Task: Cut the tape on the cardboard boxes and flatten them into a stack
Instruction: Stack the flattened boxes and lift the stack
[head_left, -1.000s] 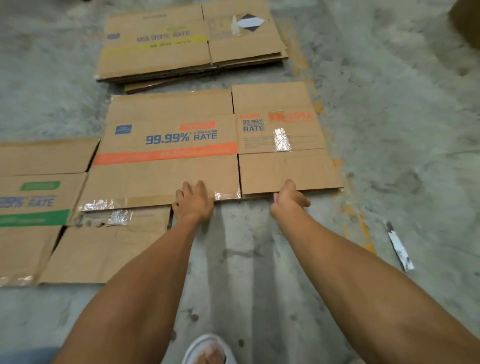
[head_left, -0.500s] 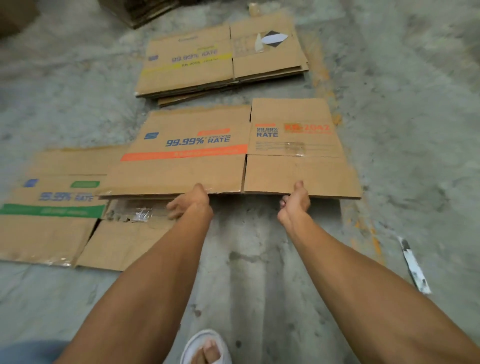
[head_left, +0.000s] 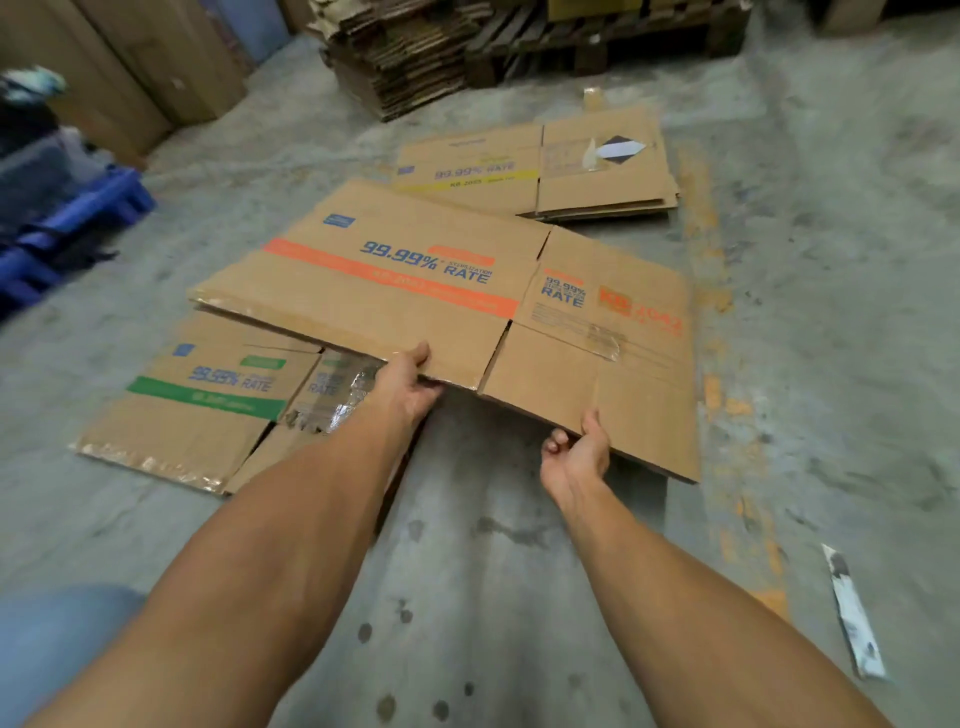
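Both hands pinch the near edge of the flattened orange-striped brown cardboard box (head_left: 415, 280), left hand (head_left: 405, 387) and right hand (head_left: 576, 452) thumbs on top, raised over the grey concrete floor (head_left: 467, 545), overlapping the green-striped flattened box (head_left: 208, 400)

At frame centre a flattened box (head_left: 415, 291) is held at its near edge by the left hand (head_left: 405, 389) and right hand (head_left: 576, 457), overlapping another flattened box (head_left: 208, 410) on the floor (head_left: 831, 312) at lower left. Behind it, upper centre, lies a stack of flattened boxes (head_left: 597, 176); further back a cardboard pile (head_left: 395, 57). A knife (head_left: 852, 613) lies at lower right.
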